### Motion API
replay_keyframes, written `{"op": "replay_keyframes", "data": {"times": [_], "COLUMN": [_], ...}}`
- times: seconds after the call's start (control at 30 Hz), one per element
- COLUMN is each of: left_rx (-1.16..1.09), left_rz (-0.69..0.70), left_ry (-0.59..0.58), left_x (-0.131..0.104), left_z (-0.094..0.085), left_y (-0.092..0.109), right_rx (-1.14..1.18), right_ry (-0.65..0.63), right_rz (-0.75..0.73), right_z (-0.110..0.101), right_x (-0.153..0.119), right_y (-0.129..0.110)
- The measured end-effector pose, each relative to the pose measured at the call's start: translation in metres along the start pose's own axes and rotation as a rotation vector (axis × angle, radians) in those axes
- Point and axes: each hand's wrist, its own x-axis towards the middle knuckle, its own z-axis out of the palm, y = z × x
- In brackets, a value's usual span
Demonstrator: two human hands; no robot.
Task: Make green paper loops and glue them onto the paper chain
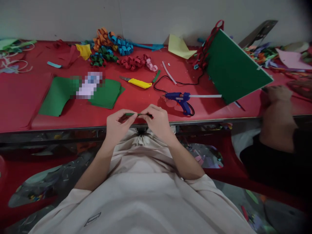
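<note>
Both hands meet at the front edge of the desk (146, 101), each pinching a narrow green paper piece (130, 114) between thumb and fingers: the left hand (119, 126) grips it toward one end, the right hand (158, 121) toward the other, with the fingertips nearly meeting. The piece shows almost edge-on, so whether it is folded or rolled cannot be told, nor whether it touches the desk. Working it well likely calls for light, even pressure from both thumbs, edges kept parallel, and small shifts of grip along the length, since thin paper probably kinks or skews if one side pulls harder. Steadying the wrists near the desk edge would help too. The hot glue gun (174, 96) lies just to the right, its nozzle pointing left toward the hands, so the right hand would do well to stay clear of that tip. As for containers, the gun's body holds a whitish glue stick (207, 96) that juts from its back end, and the yellow cutter's handle (140, 83) houses a blade, partly extended.
</note>
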Motion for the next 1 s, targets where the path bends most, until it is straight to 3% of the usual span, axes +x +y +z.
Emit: {"op": "replay_keyframes", "data": {"times": [0.2,0.33,0.47,0.57,0.63,0.8,0.93,1.0], "left_rx": [0.232,0.229,0.236,0.434,0.636,0.922,1.013,1.038], "left_rz": [0.228,0.215,0.238,0.413,0.547,0.657,0.654,0.647], "left_ry": [-0.162,-0.209,-0.176,-0.158,-0.213,-0.461,-0.498,-0.504], "left_x": [0.012,0.015,0.015,0.018,0.02,0.017,0.011,0.01], "left_z": [-0.024,-0.029,-0.028,-0.028,-0.031,-0.039,-0.041,-0.041], "left_y": [-0.01,-0.014,-0.019,-0.024,-0.025,-0.019,-0.012,-0.01], "right_rx": [-0.111,-0.062,-0.109,-0.255,-0.369,-0.53,-0.592,-0.611], "right_ry": [-0.031,-0.023,0.018,0.024,-0.014,-0.156,-0.259,-0.255], "right_rz": [-0.067,-0.023,0.003,-0.06,-0.103,-0.105,-0.173,-0.136], "right_z": [-0.007,-0.012,-0.012,-0.012,-0.014,-0.017,-0.008,-0.005], "right_x": [0.001,0.002,-0.001,-0.004,-0.006,-0.018,-0.023,-0.024], "right_y": [0.02,0.021,0.026,0.034,0.037,0.021,0.004,0.003]}}
